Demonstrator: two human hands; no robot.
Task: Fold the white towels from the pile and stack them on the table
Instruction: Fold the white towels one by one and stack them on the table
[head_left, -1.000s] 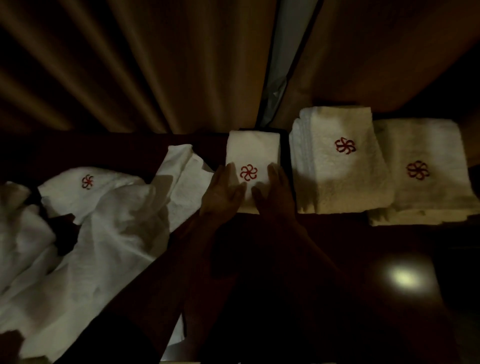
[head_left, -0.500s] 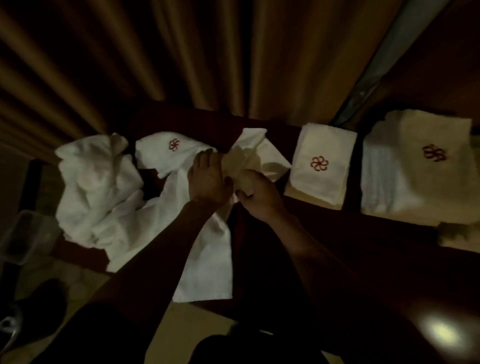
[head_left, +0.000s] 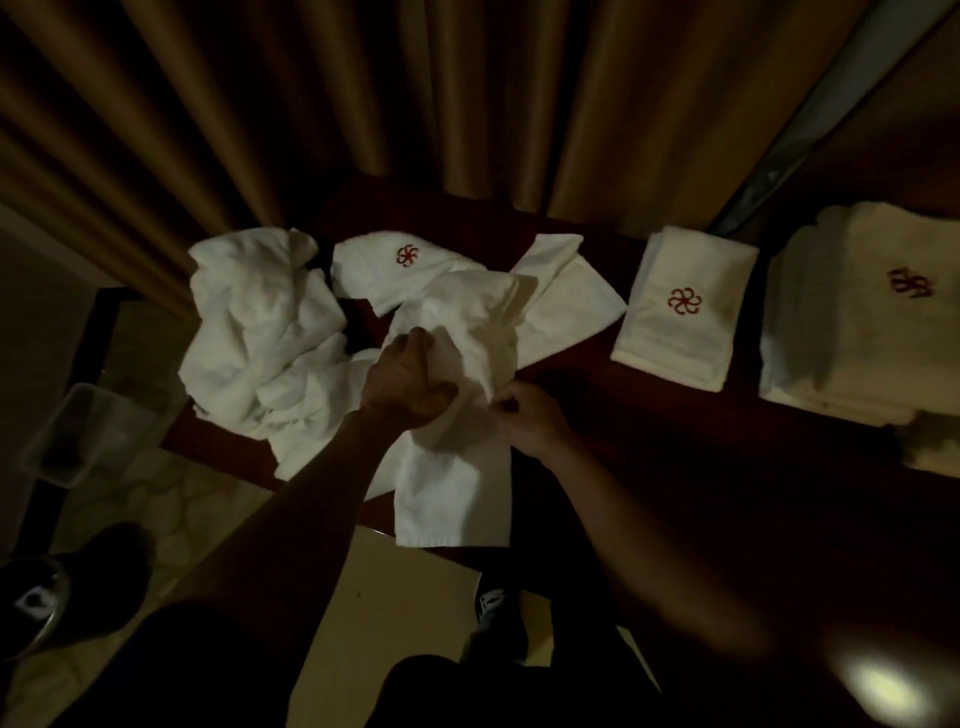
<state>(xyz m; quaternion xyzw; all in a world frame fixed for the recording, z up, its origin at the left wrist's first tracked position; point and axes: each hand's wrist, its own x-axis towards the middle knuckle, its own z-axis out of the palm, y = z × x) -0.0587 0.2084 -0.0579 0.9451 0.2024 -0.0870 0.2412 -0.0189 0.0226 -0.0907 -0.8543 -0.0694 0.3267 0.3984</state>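
Observation:
A loose white towel (head_left: 457, 467) hangs over the front edge of the dark table (head_left: 649, 431). My left hand (head_left: 405, 384) grips its bunched upper part, and my right hand (head_left: 530, 415) pinches its edge just to the right. Behind them lies the pile of unfolded white towels (head_left: 260, 343), one showing a red flower mark (head_left: 408, 255). To the right a small folded towel (head_left: 685, 312) with a red mark lies flat. A taller stack of folded towels (head_left: 862, 332) stands at the far right.
Brown curtains (head_left: 415, 104) hang behind the table. A clear plastic tub (head_left: 88, 431) sits on the floor at the left. A dark shoe (head_left: 114, 561) is on the pale floor below it. A bright light spot (head_left: 878, 686) shines at the lower right.
Both hands left the small folded towel, moved left to the pile, and took hold of a loose towel. They now draw it nearer to me, over the table's front edge.

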